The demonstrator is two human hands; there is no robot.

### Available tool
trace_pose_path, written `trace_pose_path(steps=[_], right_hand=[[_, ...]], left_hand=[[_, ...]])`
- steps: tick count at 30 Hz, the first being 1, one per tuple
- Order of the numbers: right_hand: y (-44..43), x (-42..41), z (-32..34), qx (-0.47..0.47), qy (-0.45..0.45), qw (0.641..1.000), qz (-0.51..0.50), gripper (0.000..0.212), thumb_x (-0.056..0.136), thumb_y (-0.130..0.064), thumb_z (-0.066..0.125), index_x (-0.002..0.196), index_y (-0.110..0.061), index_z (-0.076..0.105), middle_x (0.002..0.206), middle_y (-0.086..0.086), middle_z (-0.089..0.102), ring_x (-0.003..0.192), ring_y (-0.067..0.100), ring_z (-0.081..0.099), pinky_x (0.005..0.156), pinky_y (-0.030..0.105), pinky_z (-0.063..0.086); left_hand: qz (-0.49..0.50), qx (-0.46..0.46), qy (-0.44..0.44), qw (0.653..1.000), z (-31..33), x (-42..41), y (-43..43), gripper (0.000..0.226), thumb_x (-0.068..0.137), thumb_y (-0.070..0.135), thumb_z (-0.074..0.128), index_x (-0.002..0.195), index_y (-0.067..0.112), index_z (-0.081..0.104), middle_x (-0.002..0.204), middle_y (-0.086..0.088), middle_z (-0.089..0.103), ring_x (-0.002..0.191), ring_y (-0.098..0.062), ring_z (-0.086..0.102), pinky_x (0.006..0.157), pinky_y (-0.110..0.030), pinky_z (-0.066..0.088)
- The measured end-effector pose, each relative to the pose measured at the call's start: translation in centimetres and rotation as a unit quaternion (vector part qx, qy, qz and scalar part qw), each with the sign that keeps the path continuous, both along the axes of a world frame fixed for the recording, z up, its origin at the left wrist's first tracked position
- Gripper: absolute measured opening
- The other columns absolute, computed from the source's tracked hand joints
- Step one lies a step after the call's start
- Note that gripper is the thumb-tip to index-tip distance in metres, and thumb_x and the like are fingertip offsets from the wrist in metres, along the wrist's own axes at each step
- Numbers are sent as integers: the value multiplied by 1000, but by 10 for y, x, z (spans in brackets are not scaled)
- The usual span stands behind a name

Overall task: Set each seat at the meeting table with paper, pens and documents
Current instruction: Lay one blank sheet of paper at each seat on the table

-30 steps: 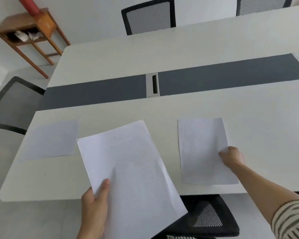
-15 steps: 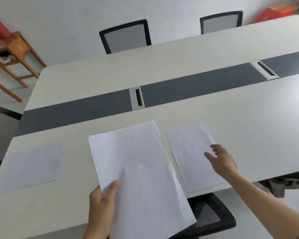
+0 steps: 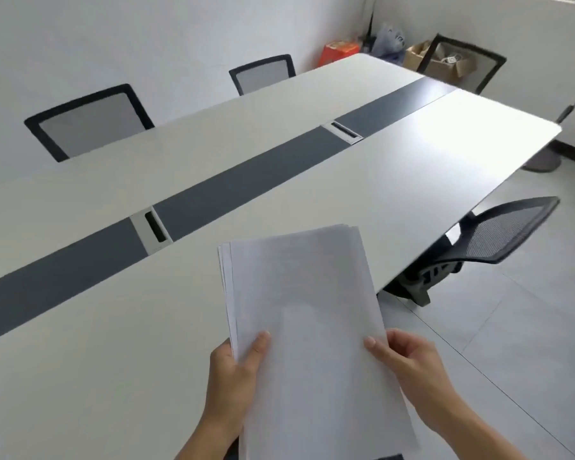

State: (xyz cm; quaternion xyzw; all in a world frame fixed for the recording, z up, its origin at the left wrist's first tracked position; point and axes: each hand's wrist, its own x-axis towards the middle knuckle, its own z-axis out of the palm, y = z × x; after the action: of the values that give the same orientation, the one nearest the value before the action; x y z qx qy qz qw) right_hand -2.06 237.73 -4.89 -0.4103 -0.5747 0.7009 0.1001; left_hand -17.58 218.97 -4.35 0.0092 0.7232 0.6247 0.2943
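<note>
Paper stack [image 3: 299,310]: held above near edge of meeting table [image 3: 113,343]. Left hand [image 3: 233,376] grips its lower corner, steadying; right hand [image 3: 409,363] pinches the side, likely to peel off a sheet.

Matt paper stack [image 3: 299,293], smooth table [image 3: 395,180]

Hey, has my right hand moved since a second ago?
Yes. The right hand has left the table top, where it touched a sheet, and drawn back to pinch the right edge of the paper stack.

No text is legible (paper stack [image 3: 304,310] looks blank, orange box [image 3: 340,54] blurred).
</note>
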Motion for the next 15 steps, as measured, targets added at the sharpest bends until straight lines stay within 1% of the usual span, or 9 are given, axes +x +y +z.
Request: trace_pose_path(steps=[1,3,4,6,8,10,12,13,15], right_hand=[[8,13,0,-3,9,1000,-18,27,78,-24,77,74,2,70,83,32,69,68,30,66,69,48,53],[26,40,-3,3,20,999,-44,52,73,-37,82,77,11,63,77,33,66,67,29,62,66,47,50],[36,54,-5,9,26,998,-53,64,70,-46,80,79,14,59,72,27,62,67,27,58,64,45,47],[62,86,-8,22,35,997,-70,80,69,-57,77,83,18,52,73,15,56,69,24,51,64,42,41],[89,123,-9,28,45,994,-97,75,74,-55,75,84,16,54,74,14,57,69,24,52,64,42,42],[119,162,-8,39,51,989,-131,68,76,-53,73,85,13,59,74,17,61,70,25,56,66,44,45],[146,198,-4,53,43,983,-172,60,77,-49,72,83,10,62,74,26,62,69,26,58,66,46,48],[159,216,-3,55,41,979,-191,49,82,-43,72,82,6,65,78,32,64,68,27,60,66,48,51],[182,251,-6,58,17,970,-237,26,90,-25,65,81,-1,71,86,31,68,70,30,65,69,52,55]], left_hand=[[-14,5,-2,1000,3,7,13,18,86,26,67,93,10,73,90,-6,77,85,-27,74,81,-50,58],[-36,15,-4,999,6,23,40,23,85,28,67,96,9,72,90,-6,77,84,-25,74,80,-46,58],[-46,20,-5,999,9,32,56,26,83,30,66,98,9,71,92,-5,77,85,-25,74,80,-44,58],[-65,26,0,998,9,54,91,29,82,33,66,101,11,71,95,-4,77,89,-24,73,82,-43,57],[-86,22,5,996,7,83,127,25,85,32,64,100,13,70,95,-3,77,89,-24,73,83,-44,57],[-113,13,13,993,4,112,165,23,89,32,60,97,14,71,90,-2,78,85,-23,74,79,-43,58],[-135,-1,20,991,-4,139,202,24,92,32,58,95,13,72,87,-3,78,83,-24,74,77,-44,58],[-144,-4,22,989,-9,150,219,25,92,31,57,96,12,72,88,-3,78,84,-25,74,79,-46,58],[-161,-14,24,987,-17,172,252,25,92,30,58,99,11,71,91,-4,78,89,-27,73,84,-49,56]])
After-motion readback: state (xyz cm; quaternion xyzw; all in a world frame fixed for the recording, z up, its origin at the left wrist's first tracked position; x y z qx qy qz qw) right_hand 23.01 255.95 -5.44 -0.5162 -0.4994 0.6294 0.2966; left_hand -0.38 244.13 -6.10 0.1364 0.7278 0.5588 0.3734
